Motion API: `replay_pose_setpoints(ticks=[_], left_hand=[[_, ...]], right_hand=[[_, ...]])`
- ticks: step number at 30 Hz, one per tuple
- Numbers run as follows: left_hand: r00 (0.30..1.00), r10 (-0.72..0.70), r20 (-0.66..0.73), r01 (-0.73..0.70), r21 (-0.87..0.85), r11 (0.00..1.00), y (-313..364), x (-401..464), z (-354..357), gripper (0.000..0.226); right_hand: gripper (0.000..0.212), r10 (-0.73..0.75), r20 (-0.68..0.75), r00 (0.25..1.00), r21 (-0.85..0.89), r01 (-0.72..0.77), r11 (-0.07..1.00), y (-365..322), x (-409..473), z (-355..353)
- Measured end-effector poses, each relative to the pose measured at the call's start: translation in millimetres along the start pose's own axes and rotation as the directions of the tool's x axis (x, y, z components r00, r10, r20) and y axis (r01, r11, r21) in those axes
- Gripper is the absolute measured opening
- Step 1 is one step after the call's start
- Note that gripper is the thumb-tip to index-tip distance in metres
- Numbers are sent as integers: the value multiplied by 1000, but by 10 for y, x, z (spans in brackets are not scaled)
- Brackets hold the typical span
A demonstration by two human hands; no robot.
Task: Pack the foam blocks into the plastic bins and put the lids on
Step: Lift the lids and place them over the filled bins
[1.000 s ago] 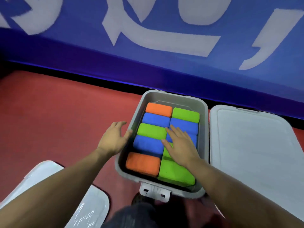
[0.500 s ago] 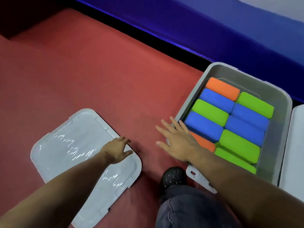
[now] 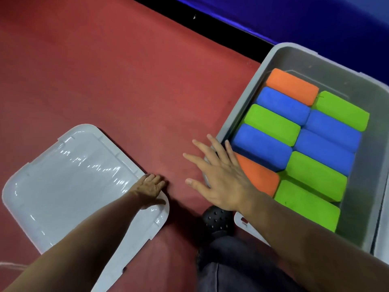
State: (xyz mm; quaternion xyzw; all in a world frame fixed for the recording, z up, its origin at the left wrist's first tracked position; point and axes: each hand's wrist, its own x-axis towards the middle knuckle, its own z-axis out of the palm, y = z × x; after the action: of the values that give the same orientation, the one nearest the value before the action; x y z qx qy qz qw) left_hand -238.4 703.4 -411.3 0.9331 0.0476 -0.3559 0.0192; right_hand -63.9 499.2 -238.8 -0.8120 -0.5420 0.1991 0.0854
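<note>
The grey plastic bin (image 3: 242, 114) sits on the red floor (image 3: 126, 81) at the right of the view, its lid off, with foam blocks packed flat in two rows inside it. The left row runs from an orange block (image 3: 291, 86) at the far end through a blue block (image 3: 282, 105), a green block (image 3: 271, 124) and another blue block (image 3: 262, 148) to a near orange block (image 3: 261, 179); the right row holds a green block (image 3: 342, 110), two blue blocks (image 3: 332, 131), and two more green blocks (image 3: 315, 175) nearest the camera. The right hand (image 3: 219, 175) is held over the bin's near left corner with fingers straight and spread, holding nothing; it covers part of the rim and part of the near orange block, and whether it touches them cannot be told. A clear lid (image 3: 73, 182) lies flat on the floor well to the left of the bin. The left hand (image 3: 150, 188) rests on the lid's near right corner, its fingers bent over the edge; whether they actually grip the lid is unclear. Between the lid and the bin a dark perforated shoe (image 3: 216, 220) stands on the floor, above a dark trouser leg (image 3: 235, 266). A black strip (image 3: 189, 20) and a blue wall (image 3: 294, 15) run along the far edge of the floor.
</note>
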Motion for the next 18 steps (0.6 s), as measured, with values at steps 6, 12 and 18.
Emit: replay_pose_setpoints(ticks=[6,12,18], left_hand=[[995,90,50,-88,-51,995,-252,43,-188,46],[957,256,-133,-231,177,957,-547,-226,-944,64],[949,272,-158,-227,256,940,-696,-538,-1786,34]], right_hand=[[62,-3,-18,1000,5,3,1000,19,-11,23],[67,4,63,998,-6,-3,1000,-2,-27,-70],[66,94,142,985,117,-111,987,-103,-70,-369]])
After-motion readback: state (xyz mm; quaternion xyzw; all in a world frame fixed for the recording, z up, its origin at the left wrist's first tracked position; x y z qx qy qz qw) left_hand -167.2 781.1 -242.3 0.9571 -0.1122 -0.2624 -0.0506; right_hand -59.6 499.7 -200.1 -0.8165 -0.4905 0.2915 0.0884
